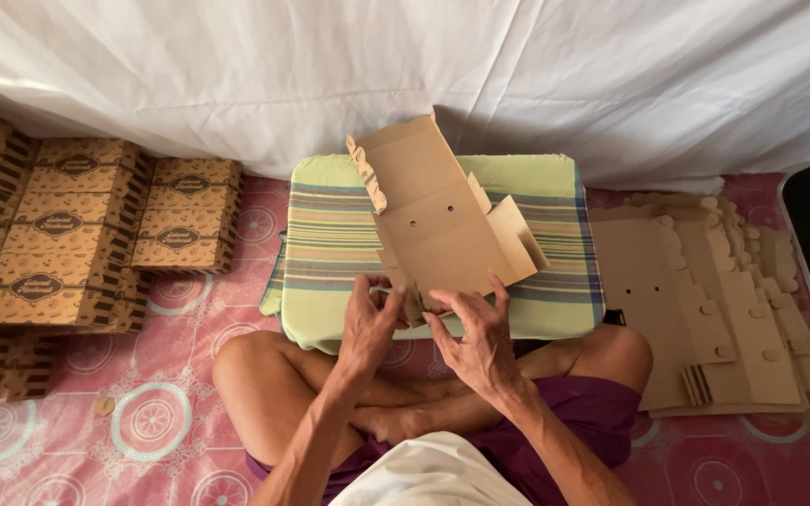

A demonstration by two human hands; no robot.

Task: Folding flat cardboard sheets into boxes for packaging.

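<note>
A flat brown cardboard box blank (433, 220) with two small holes and scalloped side flaps lies tilted on a green striped cushion (330, 234). My left hand (367, 323) pinches the blank's near edge from the left. My right hand (475, 337) grips the same near edge from the right, thumb on top. The near flap is partly folded between the fingers. I sit cross-legged behind the cushion.
Several folded printed brown boxes (67, 225) are stacked at the left on a pink patterned mat (152, 422). A pile of flat unfolded blanks (705, 300) lies at the right. A white sheet (424, 75) hangs behind.
</note>
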